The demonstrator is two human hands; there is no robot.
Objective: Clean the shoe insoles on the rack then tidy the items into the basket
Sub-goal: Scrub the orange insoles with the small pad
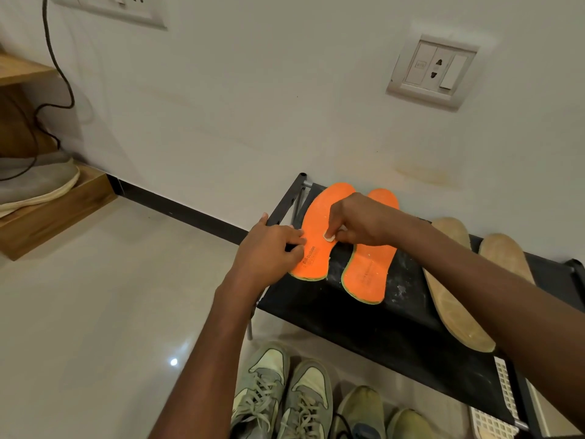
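— On top of the black shoe rack (pixel 364 315), what lies nearest the wall end?

— Two orange insoles (pixel 316 239), side by side, printed side up. Their long axes run from the rack's front edge back toward the wall, toes at the wall, heels toward the person. The left one carries dark lettering near its heel; the second orange insole (pixel 368 274) lies just beside it, partly under the right wrist.

— And the hands?

— The left hand (pixel 269 248) reaches in from below, palm down, its straight fingers pressing on the heel edge of the left orange insole, thumb out toward the rack's corner. The right hand (pixel 357 220) comes across from the right, wrist bent down, fingertips drawn together and pinching a small white wad (pixel 329 237) against the middle of that same insole. What the wad is made of I cannot tell.

— Anything else on the rack?

— Two tan insoles (pixel 456 299) farther right, angled the same general way, one partly hidden by the right forearm. White specks dot the black top.

— Around it?

— A white slotted basket (pixel 493 423) shows at the rack's near right edge. Grey-green sneakers (pixel 278 394) stand on the pale tiled floor below, with another pair beside them. A wall socket (pixel 433 71) sits above.
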